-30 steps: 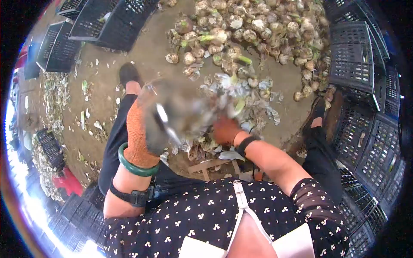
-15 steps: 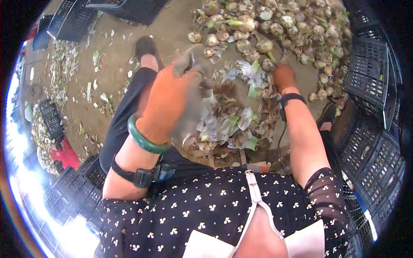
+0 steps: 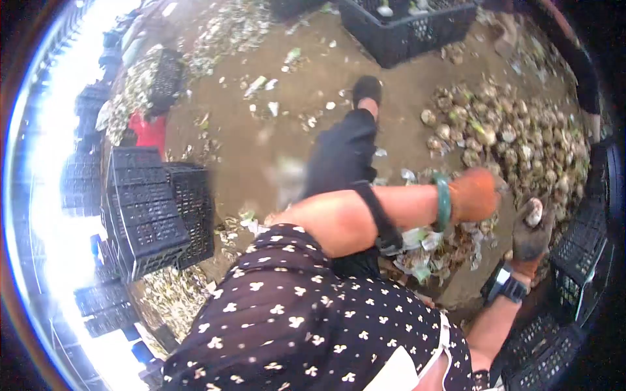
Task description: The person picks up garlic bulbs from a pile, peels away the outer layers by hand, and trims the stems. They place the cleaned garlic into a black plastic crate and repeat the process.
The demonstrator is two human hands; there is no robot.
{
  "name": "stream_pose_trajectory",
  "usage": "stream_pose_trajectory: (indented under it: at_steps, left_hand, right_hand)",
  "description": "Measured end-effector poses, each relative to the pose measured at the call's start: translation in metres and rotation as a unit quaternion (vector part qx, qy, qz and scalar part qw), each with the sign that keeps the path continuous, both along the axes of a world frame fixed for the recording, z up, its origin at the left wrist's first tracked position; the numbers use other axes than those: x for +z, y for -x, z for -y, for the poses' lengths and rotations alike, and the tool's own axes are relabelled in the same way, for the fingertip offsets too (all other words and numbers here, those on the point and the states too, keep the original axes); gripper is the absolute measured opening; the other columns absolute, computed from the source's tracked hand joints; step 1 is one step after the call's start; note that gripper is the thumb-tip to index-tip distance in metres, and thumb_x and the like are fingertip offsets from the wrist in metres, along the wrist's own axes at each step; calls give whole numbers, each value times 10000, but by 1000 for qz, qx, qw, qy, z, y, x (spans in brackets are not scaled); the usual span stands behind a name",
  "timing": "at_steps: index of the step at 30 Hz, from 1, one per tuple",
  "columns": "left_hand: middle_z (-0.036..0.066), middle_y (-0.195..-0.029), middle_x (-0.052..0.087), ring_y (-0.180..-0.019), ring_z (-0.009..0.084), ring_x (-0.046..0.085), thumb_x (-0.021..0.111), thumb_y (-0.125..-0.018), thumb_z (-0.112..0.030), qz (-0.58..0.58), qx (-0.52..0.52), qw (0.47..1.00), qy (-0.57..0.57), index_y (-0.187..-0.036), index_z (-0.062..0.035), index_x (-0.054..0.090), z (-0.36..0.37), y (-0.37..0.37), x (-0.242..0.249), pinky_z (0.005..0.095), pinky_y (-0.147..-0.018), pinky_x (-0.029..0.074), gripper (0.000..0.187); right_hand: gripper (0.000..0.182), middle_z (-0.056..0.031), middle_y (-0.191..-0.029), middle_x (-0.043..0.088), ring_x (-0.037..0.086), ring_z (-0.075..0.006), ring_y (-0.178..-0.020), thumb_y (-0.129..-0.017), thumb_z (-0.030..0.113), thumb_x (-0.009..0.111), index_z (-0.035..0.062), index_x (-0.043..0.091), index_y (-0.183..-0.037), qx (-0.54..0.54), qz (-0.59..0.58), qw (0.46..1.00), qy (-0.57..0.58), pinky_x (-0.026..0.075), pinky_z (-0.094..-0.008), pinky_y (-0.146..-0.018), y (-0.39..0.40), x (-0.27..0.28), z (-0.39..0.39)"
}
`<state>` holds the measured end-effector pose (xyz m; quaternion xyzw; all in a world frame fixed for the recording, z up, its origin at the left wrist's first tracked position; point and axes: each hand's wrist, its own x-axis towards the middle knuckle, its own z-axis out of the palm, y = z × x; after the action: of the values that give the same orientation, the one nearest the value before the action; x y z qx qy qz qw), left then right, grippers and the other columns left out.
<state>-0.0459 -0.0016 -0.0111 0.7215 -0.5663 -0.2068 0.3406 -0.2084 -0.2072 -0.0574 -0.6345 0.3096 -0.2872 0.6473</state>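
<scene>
My right hand [image 3: 533, 238], in a grey-palmed orange glove, is closed around a pale round bulb [image 3: 535, 212], perhaps garlic or onion. Just left of it is my left hand [image 3: 479, 195], gloved the same way, with a green bangle at the wrist. Its fingers are curled in, and whatever they may hold is hidden. Below my left forearm lie papery skins and green leaf scraps [image 3: 433, 251]. Beyond both hands spreads a large heap of brownish bulbs [image 3: 521, 140], some with green stems.
A black crate [image 3: 407, 29] stands at the top, with pale things inside. More black crates [image 3: 147, 208] are stacked at left, others [image 3: 580, 251] at right. A blurred pale thing [image 3: 287, 179] shows near my knee. Another person's arm [image 3: 570, 49] reaches in at upper right.
My view has swung left. My left hand has moved across to the right, beside my right hand. My right hand has turned palm up, showing a bulb in it. A blurred pale thing has appeared at left.
</scene>
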Motion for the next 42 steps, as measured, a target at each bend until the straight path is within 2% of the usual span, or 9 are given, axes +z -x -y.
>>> stream_pose_trajectory:
  at_steps: [3, 5, 7, 28, 31, 34, 38, 40, 42]
  left_hand:
    - [192, -689, 593, -650, 351, 597, 461, -791, -115, 281, -197, 937, -61, -767, 5, 581, 8, -3, 31, 445, -630, 483, 172]
    - [179, -708, 613, -641, 318, 608, 470, -797, -129, 174, -116, 978, 8, -844, -22, 631, 15, 1, 14, 416, -607, 491, 198]
    - [149, -850, 652, -719, 252, 626, 523, -800, -211, -244, -41, 968, -43, -1094, -176, 620, 2, 4, 58, 356, -671, 494, 312]
    - [125, -882, 653, -787, 176, 595, 547, -773, -153, -333, 68, 935, -98, -1003, -68, 627, 39, 54, 21, 339, -716, 468, 258]
    - [132, -941, 644, -853, 196, 599, 548, -791, -190, -153, -55, 980, -113, -1019, -49, 614, 33, 46, 26, 346, -763, 466, 276]
    - [209, -885, 625, -811, 325, 614, 549, -773, -255, -316, -13, 948, -30, -971, -53, 615, 31, 49, 25, 406, -730, 478, 291]
    - [203, -1031, 607, -938, 319, 587, 677, -683, -453, -309, 31, 950, -23, -1052, -30, 590, 40, 51, 23, 394, -809, 465, 568]
    - [142, -907, 655, -833, 279, 620, 705, -662, -352, -337, 18, 939, 61, -948, -66, 641, 46, 52, 13, 389, -755, 479, 410]
    - [132, -873, 662, -779, 260, 628, 717, -644, -303, -445, -45, 894, 26, -900, -63, 656, 46, 40, 29, 384, -723, 485, 356]
  right_hand:
    - [327, -60, -973, 578, 541, -155, -880, -855, 153, 550, -6, 512, -1138, 77, 85, 948, -296, 442, -294, -822, -5, 57, -44]
    - [412, -83, -1050, 579, 542, -179, -937, -789, 157, 611, 0, 508, -1156, 111, -276, 955, 10, 437, -306, -831, 7, 99, -64]
    - [545, -136, -1060, 585, 558, -222, -965, -677, 213, 705, 24, 502, -1146, 76, -337, 904, 253, 437, -326, -846, 16, 117, -85]
    - [530, -150, -991, 516, 483, -321, -957, -583, 102, 702, 124, 564, -1094, 24, -303, 690, 657, 407, -371, -851, 26, 106, -100]
    - [551, -151, -1023, 541, 490, -281, -1012, -605, 104, 706, 96, 536, -1129, 92, -288, 878, 371, 392, -364, -898, 34, 119, -93]
    - [588, -143, -1091, 555, 472, -236, -1093, -633, 150, 724, 47, 495, -1164, 84, -220, 952, 198, 359, -364, -953, 41, 115, -81]
    - [663, -145, -1279, 442, 419, -237, -1175, -693, 162, 698, 21, 413, -1274, 71, -324, 902, 276, 327, -347, -991, 47, 113, -75]
    - [587, -143, -1289, 432, 402, -255, -1197, -735, 132, 628, 15, 417, -1270, 145, -178, 968, 102, 311, -352, -1001, 36, 123, -84]
    - [533, -119, -1140, 522, 496, -238, -1046, -764, 38, 566, 45, 407, -1272, 272, -187, 797, 506, 398, -341, -901, 53, 103, -56]
